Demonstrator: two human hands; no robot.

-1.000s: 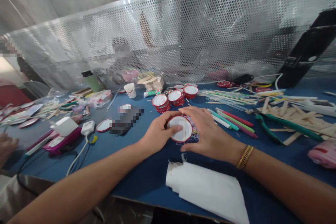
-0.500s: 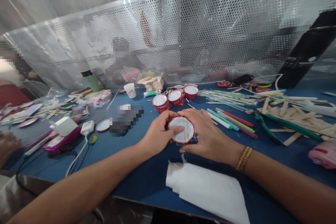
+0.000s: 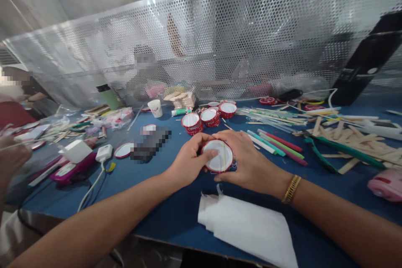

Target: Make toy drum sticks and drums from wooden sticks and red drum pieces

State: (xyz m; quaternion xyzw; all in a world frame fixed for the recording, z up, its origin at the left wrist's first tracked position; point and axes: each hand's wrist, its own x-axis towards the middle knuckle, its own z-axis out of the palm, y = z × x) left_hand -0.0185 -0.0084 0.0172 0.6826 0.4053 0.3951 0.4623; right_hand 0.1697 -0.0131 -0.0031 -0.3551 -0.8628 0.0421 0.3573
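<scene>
Blue is the surface, the broadest thing below me, and on it, just on my side of my hands, lies a folded white sheet. Next in size come my two hands: the right is cupped around the right side of what I have between them, its thumb by the near edge, though I can't tell how firmly those fingers press. My left has a proper grip, thumb laid over the top and the other fingers curled round the far left side. Beyond them, well clear, stand red-sided stacks. Smaller again is the red-rimmed white disc itself, directly between my palms, face up; being round, it gives me no long axis to line up with. My left hand is the nearer, lying right on its face, while a sliver of patterned material shows between the rim and my right palm.
</scene>
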